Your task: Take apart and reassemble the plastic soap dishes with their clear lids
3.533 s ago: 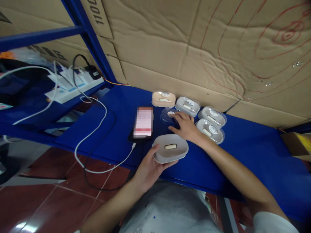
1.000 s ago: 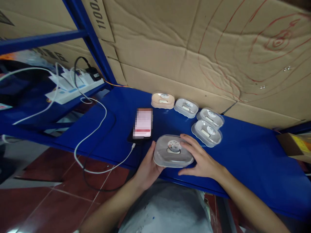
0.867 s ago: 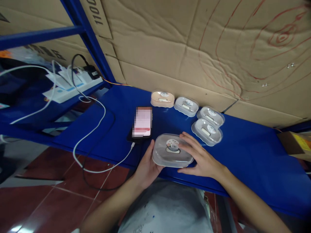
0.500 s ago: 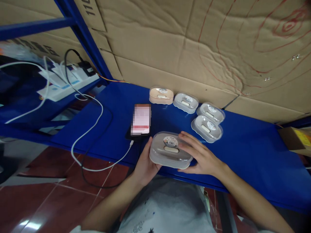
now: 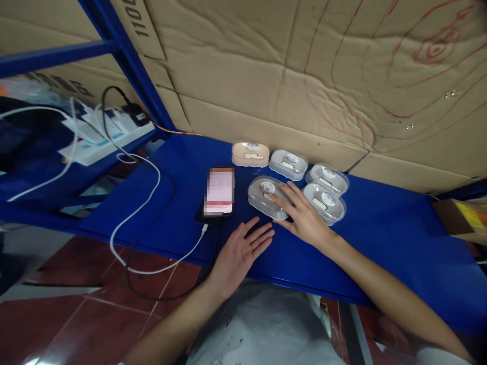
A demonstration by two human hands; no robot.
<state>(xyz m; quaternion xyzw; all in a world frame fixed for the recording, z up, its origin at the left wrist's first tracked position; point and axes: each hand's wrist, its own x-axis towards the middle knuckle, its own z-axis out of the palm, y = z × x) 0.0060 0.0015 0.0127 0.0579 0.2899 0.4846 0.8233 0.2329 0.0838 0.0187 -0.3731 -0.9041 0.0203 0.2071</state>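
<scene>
The right hand (image 5: 306, 218) lies over the right end of one grey box (image 5: 259, 204), mid-frame on the blue surface (image 5: 380, 248). Its grip is spread across the clear lid, probably for steadying (whether it also pinches cannot be told). The left hand (image 5: 235, 257), lower centre, is empty, fingers extended. Count five lidded boxes: this one, one peach box (image 5: 241, 158) and three other grey boxes (image 5: 279, 164). One phone (image 5: 223, 190) lies left of centre, apparently placed within reach of one white cable (image 5: 159, 178).
</scene>
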